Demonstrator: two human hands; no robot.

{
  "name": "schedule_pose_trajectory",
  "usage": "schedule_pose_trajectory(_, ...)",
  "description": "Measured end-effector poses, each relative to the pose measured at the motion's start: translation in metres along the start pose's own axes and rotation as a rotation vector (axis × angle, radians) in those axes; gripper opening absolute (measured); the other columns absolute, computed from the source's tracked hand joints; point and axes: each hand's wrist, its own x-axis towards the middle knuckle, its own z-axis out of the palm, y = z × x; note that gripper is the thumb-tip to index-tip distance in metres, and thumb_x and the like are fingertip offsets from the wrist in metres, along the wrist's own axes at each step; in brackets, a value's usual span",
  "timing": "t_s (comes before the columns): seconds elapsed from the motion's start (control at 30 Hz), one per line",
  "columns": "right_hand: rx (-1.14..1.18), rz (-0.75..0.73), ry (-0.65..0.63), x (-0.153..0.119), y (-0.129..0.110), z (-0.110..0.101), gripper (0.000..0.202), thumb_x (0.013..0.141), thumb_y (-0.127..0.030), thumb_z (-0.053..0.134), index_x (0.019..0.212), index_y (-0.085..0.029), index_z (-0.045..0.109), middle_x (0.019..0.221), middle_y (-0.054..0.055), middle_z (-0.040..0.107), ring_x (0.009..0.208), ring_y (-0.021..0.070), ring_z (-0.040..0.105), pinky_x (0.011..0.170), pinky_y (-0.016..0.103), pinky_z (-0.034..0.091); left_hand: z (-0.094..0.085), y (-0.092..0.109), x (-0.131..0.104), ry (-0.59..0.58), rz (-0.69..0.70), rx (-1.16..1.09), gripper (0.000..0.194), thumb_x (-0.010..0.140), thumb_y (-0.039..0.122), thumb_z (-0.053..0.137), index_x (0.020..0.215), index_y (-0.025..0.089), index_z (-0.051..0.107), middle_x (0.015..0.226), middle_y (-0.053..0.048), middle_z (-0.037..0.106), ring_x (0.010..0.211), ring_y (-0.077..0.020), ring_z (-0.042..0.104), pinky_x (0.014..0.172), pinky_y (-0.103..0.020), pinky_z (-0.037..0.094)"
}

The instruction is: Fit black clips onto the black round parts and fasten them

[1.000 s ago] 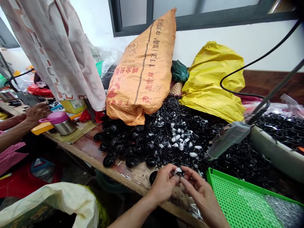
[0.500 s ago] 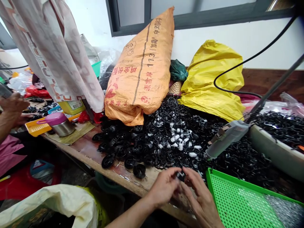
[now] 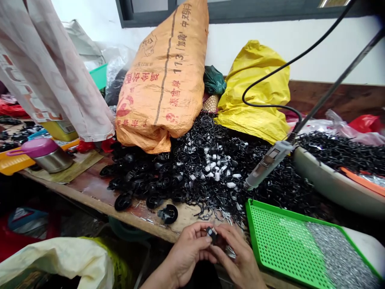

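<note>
Close together at the table's front edge, my left hand and my right hand meet around a small black plastic part with a pale face. My left thumb and fingers pinch it. The fingertips of my right hand close on its other side, partly hiding it. Just beyond my hands spreads a heap of thin black parts with small white pieces scattered on it. To the left lie several round black castor-like pieces. A green perforated tray with small silver metal pieces stands right of my right hand.
A grey cylindrical tool rests over the heap, below a rod and black cable. A big basin of black parts stands at right. Behind are an orange sack and yellow bag. At left stands a pink-lidded steel cup; an open sack is below.
The view has swung right and slightly down. My hands have turned the small black part so its pale face shows. The other person's arm at the far left has left the view.
</note>
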Motion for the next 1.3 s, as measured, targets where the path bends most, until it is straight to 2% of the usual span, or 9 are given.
schedule_pose_trajectory(0.1,-0.020,0.012,0.052,-0.002,-0.003,0.004,0.029,0.072,-0.019,0.053,0.101,-0.021,0.051,0.094,0.008,0.058,0.085,0.0188,0.057,0.070,0.027,0.048,-0.001,-0.003,-0.003,0.040,0.014,0.010,0.022,0.065,0.013,0.056,0.087,0.013,0.055,0.075,-0.003,0.057,0.060,-0.0096,0.054,0.054,-0.022,0.043)
schedule_pose_trajectory(0.3,0.069,0.096,0.037,-0.011,-0.001,0.012,0.034,0.071,-0.020,0.054,0.104,-0.022,0.048,0.084,0.005,0.060,0.071,0.0161,0.059,0.061,0.024,0.050,-0.002,-0.006,-0.004,0.129,0.071,0.102,0.024,0.063,0.017,0.058,0.087,0.015,0.056,0.066,0.000,0.056,0.049,-0.0086,0.050,0.046,-0.022,0.040)
schedule_pose_trajectory(0.53,0.465,0.356,0.025,-0.018,0.001,0.021,0.025,0.072,-0.024,0.052,0.097,-0.019,0.054,0.076,0.005,0.060,0.068,0.0154,0.058,0.060,0.024,0.049,-0.002,-0.006,-0.008,0.106,0.077,0.200,0.024,0.065,0.018,0.058,0.087,0.009,0.058,0.056,-0.001,0.057,0.046,-0.0075,0.048,0.051,-0.023,0.039)
schedule_pose_trajectory(0.67,0.707,0.544,0.050,-0.016,-0.006,0.023,0.027,0.072,-0.031,0.054,0.095,-0.017,0.057,0.072,0.005,0.058,0.064,0.0145,0.056,0.058,0.024,0.047,-0.003,-0.015,-0.008,0.087,0.202,0.270,0.022,0.068,0.019,0.055,0.089,0.014,0.052,0.068,-0.001,0.055,0.053,-0.0088,0.049,0.051,-0.023,0.040)
schedule_pose_trajectory(0.73,0.739,0.571,0.045,-0.014,-0.009,0.021,0.030,0.071,-0.033,0.054,0.095,-0.016,0.058,0.073,0.005,0.057,0.064,0.0149,0.054,0.058,0.026,0.046,-0.004,-0.017,-0.009,0.083,0.226,0.257,0.017,0.070,0.018,0.054,0.085,0.016,0.047,0.072,0.000,0.053,0.055,-0.0086,0.049,0.050,-0.022,0.040)
schedule_pose_trajectory(0.93,0.473,0.432,-0.164,-0.001,-0.014,-0.003,0.026,0.074,-0.029,0.050,0.095,-0.020,0.062,0.067,0.003,0.051,0.065,0.0151,0.048,0.060,0.027,0.042,-0.005,-0.012,-0.011,-0.021,0.053,0.178,0.020,0.066,0.013,0.057,0.082,0.015,0.044,0.071,0.000,0.051,0.056,-0.0091,0.052,0.053,-0.024,0.042)
schedule_pose_trajectory(1.07,0.488,0.424,-0.308,0.004,-0.015,-0.015,0.026,0.075,-0.029,0.049,0.096,-0.020,0.062,0.070,0.003,0.051,0.071,0.0158,0.047,0.065,0.028,0.041,-0.004,-0.013,-0.010,-0.041,0.023,0.137,0.015,0.070,0.020,0.055,0.078,0.015,0.043,0.065,0.001,0.052,0.052,-0.0092,0.053,0.051,-0.024,0.041)
schedule_pose_trajectory(1.23,0.749,0.665,-0.131,0.001,-0.014,-0.006,0.032,0.074,-0.035,0.050,0.101,-0.019,0.057,0.074,0.002,0.049,0.060,0.0108,0.045,0.056,0.024,0.040,0.001,-0.012,-0.008,0.020,0.120,0.114,0.015,0.069,0.016,0.056,0.080,0.014,0.046,0.066,0.000,0.055,0.055,-0.0093,0.053,0.052,-0.022,0.040)
schedule_pose_trajectory(1.3,0.784,0.681,-0.100,0.000,-0.014,-0.001,0.032,0.072,-0.036,0.053,0.100,-0.019,0.058,0.074,0.002,0.049,0.061,0.0108,0.045,0.058,0.024,0.040,0.003,-0.012,-0.007,0.041,0.138,0.103,0.014,0.068,0.014,0.056,0.080,0.013,0.048,0.069,-0.001,0.056,0.056,-0.0097,0.054,0.054,-0.023,0.040)
